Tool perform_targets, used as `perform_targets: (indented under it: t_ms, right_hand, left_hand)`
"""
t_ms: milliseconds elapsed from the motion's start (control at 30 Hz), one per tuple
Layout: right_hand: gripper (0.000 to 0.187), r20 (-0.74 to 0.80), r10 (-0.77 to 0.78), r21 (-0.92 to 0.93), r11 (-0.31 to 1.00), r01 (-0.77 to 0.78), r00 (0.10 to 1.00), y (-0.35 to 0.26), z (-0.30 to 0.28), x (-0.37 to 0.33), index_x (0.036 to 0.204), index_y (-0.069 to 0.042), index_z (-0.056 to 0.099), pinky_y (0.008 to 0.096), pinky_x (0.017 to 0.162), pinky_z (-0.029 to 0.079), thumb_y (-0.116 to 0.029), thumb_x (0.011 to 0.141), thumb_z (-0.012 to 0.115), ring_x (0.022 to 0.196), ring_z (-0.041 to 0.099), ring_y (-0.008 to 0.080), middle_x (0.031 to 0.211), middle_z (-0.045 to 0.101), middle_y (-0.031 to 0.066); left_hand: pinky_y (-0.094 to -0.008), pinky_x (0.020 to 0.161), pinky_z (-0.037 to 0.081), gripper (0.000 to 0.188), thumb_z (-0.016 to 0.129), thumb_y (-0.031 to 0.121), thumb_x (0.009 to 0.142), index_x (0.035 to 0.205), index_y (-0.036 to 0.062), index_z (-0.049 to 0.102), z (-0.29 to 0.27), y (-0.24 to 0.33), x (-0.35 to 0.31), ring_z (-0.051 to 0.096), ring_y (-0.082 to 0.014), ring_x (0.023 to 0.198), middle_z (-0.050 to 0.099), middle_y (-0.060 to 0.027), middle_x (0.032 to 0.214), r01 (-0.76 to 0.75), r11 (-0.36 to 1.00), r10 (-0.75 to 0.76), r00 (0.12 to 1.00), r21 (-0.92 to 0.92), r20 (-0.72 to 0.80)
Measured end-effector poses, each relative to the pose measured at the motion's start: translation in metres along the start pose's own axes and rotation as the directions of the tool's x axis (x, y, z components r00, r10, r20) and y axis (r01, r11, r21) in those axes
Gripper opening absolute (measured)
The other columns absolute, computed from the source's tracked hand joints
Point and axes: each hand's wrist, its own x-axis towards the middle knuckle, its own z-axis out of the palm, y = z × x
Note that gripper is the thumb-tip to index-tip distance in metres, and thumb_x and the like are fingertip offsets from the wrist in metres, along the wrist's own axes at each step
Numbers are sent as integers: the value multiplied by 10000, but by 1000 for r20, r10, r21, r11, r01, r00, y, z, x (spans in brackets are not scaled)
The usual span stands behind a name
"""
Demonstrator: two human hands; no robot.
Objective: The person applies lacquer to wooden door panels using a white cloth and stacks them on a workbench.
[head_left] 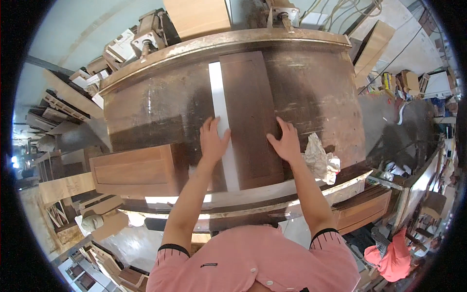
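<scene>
Head view: brown panel (pixel 252 117) flat on workbench (pixel 316 82). Left hand (pixel 213 143) at its left side, right hand (pixel 287 144) at its right; fingers spread, can't tell if gripping. Looks like positioning; next needs even two-sided hold.

**Woodworking Shop Packed With Timber**

A scarred workbench (pixel 321 87) bears a brown wooden panel (pixel 250 121) in a cluttered workshop, with 2 vise-like metal fixtures (pixel 148 41) beyond and stacked boards (pixel 61 107) at left.
</scene>
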Motion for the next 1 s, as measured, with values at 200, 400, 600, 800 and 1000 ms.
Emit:
perform_targets:
  t_ms: [200,400,600,800,1000]
  right_hand:
    - [688,-239,-62,-26,998,57,969,-4,31,111,1455,-143,520,539,1064,407,-373,853,761,1244,518,399,1341,555,184]
    - [491,-353,68,53,997,-53,933,-24,52,127,1307,-191,664,519,1033,426,-365,858,761,1218,546,347,1287,595,135]
    - [430,-450,-27,-72,997,-6,893,-22,66,128,1243,-202,708,510,1022,429,-369,850,762,1169,563,329,1233,600,103]
    - [424,-435,-9,-68,997,-22,900,-22,68,121,1248,-212,704,509,1029,428,-368,857,752,1186,552,328,1246,598,107]
    - [411,-449,-18,-89,996,-24,894,-27,62,124,1254,-211,695,511,1038,423,-385,883,723,1194,547,326,1268,591,103]
  left_hand:
    - [-558,1223,178,804,678,520,908,1545,134,377,23,23,82,230,-420,1499,270,-236,1610,92,992,-88,995,91,-44]
    - [-551,1237,157,869,691,561,871,1549,118,377,45,32,86,193,-445,1515,237,-339,1583,39,981,-4,984,192,-180]
    - [-546,1225,209,812,678,514,894,1529,93,398,52,26,90,227,-499,1486,262,-370,1555,-18,980,64,972,199,-226]
    - [-552,1218,232,811,644,547,917,1537,92,386,57,23,87,263,-508,1466,284,-363,1543,-23,968,84,968,251,-236]
    - [-525,1236,194,799,633,520,924,1545,89,374,48,32,90,218,-493,1487,248,-365,1562,12,972,33,981,234,-190]
